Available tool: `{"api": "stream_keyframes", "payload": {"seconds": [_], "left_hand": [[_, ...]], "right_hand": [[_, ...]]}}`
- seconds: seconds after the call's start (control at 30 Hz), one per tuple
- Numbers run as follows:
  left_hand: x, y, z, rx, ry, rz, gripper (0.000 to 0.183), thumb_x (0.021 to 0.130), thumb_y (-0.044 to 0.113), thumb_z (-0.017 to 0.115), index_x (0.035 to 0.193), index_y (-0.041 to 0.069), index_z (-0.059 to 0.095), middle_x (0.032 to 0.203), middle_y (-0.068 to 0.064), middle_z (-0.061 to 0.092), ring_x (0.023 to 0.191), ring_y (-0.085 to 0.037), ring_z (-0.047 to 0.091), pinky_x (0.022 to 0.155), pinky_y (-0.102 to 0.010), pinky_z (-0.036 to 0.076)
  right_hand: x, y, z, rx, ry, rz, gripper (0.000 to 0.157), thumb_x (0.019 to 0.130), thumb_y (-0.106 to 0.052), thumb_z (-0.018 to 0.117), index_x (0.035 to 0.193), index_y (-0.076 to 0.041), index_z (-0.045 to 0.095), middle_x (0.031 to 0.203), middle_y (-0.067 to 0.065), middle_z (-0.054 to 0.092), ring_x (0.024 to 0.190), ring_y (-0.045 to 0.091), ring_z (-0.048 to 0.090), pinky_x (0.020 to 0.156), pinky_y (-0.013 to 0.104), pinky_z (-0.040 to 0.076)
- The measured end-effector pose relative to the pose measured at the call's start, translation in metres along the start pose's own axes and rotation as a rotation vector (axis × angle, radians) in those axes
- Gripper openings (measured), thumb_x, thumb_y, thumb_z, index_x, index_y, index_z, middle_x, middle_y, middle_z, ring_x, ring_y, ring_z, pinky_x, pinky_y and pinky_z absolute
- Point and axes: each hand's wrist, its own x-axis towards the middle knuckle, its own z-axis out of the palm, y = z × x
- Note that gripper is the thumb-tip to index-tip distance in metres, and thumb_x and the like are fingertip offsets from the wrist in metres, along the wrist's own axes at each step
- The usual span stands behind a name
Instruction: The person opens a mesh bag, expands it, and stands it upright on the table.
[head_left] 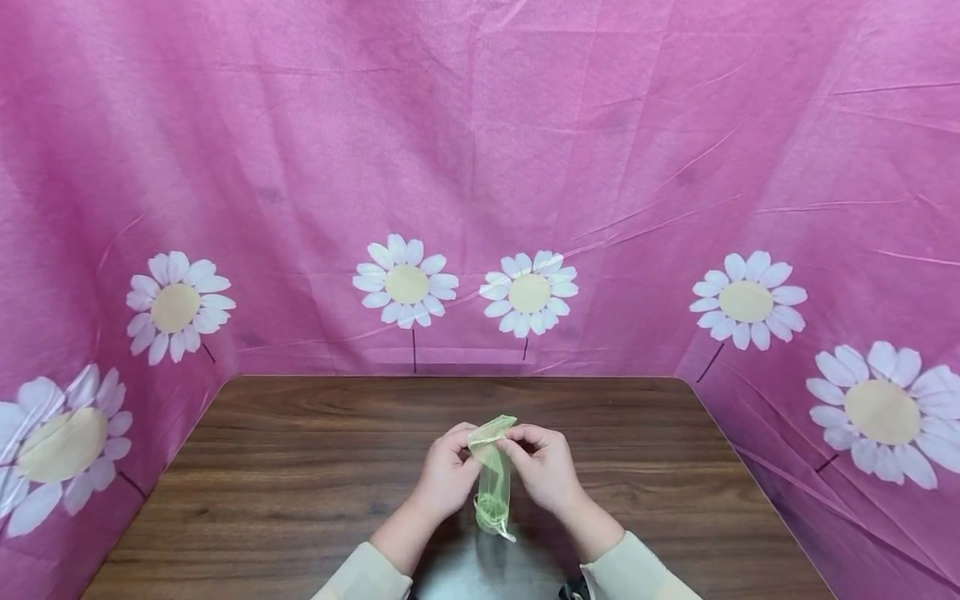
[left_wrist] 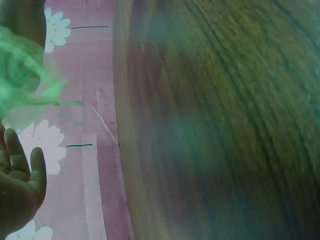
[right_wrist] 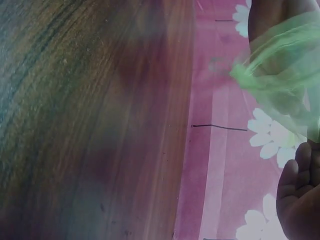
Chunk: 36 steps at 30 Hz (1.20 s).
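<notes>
A sheer light-green drawstring pouch [head_left: 493, 479] hangs between my two hands above the middle of the table. My left hand [head_left: 447, 479] pinches its upper part from the left, thumb and fingers at the cloth. From the other side my right hand [head_left: 550, 473] pinches the same upper part. The top edge flares out above the fingertips, while the lower end is gathered, with a pale cord trailing from it. Both wrist views show the pouch [left_wrist: 22, 80] blurred at the frame's edge, the see-through cloth [right_wrist: 285, 65] overlapping the opposite hand.
A dark wood-grain table [head_left: 300, 467] lies under the hands, with rounded far corners. Pink cloth [head_left: 480, 167] printed with white daisies hangs behind it and along both sides. Light-coloured sleeves [head_left: 637, 571] cover the forearms, and a small black item [head_left: 574, 590] shows by the right cuff.
</notes>
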Motion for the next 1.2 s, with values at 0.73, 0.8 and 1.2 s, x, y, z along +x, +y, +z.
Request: {"api": "stream_keyframes", "payload": {"seconds": [0.73,0.8,1.2], "left_hand": [[0.001,0.008,-0.022,0.032,-0.008,-0.100,0.012,0.086,-0.004,0.082,0.089,0.007,0.078,0.082,-0.005,0.074,0.075,-0.006,0.062,0.069,-0.023,0.054],[0.000,0.006,-0.026,0.020,-0.036,-0.070,0.010,0.085,-0.003,0.083,0.092,0.004,0.080,0.085,-0.009,0.076,0.076,-0.005,0.064,0.069,-0.024,0.056],[0.002,0.005,-0.040,0.104,-0.074,-0.026,0.007,0.091,0.000,0.079,0.092,0.007,0.080,0.090,-0.001,0.076,0.084,-0.007,0.066,0.075,-0.026,0.055]], "right_hand": [[0.001,0.002,-0.012,-0.016,-0.082,0.010,0.012,0.092,0.010,0.071,0.093,0.000,0.076,0.083,0.008,0.074,0.071,0.005,0.061,0.061,0.024,0.054],[0.001,0.004,-0.015,-0.011,-0.104,0.017,0.013,0.095,0.009,0.068,0.094,0.000,0.076,0.084,0.008,0.074,0.072,0.004,0.062,0.060,0.024,0.054],[0.002,0.007,-0.027,-0.104,-0.117,0.009,0.014,0.097,0.006,0.068,0.094,-0.005,0.076,0.087,0.003,0.074,0.074,0.004,0.060,0.063,0.024,0.052]]}}
